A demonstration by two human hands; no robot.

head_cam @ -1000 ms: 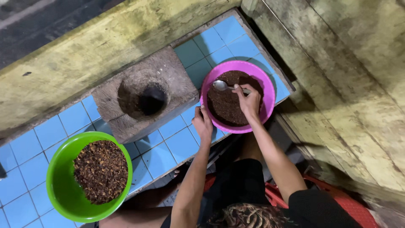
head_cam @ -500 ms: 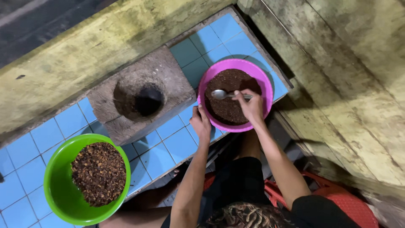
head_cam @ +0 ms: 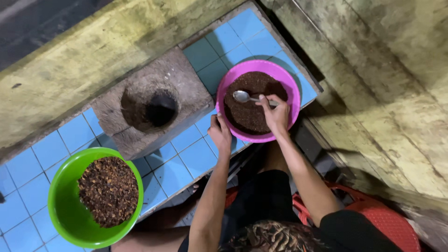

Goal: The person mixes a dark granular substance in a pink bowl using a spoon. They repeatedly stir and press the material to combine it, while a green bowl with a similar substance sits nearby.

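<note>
1. The spoon point(head_cam: 242, 96) has lifted a little, its bowl now empty above the brown powder point(head_cam: 252, 109).
2. Right hand point(head_cam: 276, 114) pinches the spoon handle; left hand point(head_cam: 220, 135) grips the pink bowl point(head_cam: 294, 93) rim.
3. Pink bowl sits far right on the blue-tiled table point(head_cam: 186, 158).

Blue-tiled counter point(head_cam: 186, 161) against a stained, yellowish concrete wall point(head_cam: 93, 60) — red plastic seat point(head_cam: 382, 224) below, dim light.

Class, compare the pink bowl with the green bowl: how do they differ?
The pink bowl holds fine, dark, smooth grounds; the green bowl holds coarser, reddish-brown bits. The pink bowl has a spoon in it, held by the right hand, with the left hand at its rim; the green bowl stands untouched. Both are round and rest on blue tiles.
</note>
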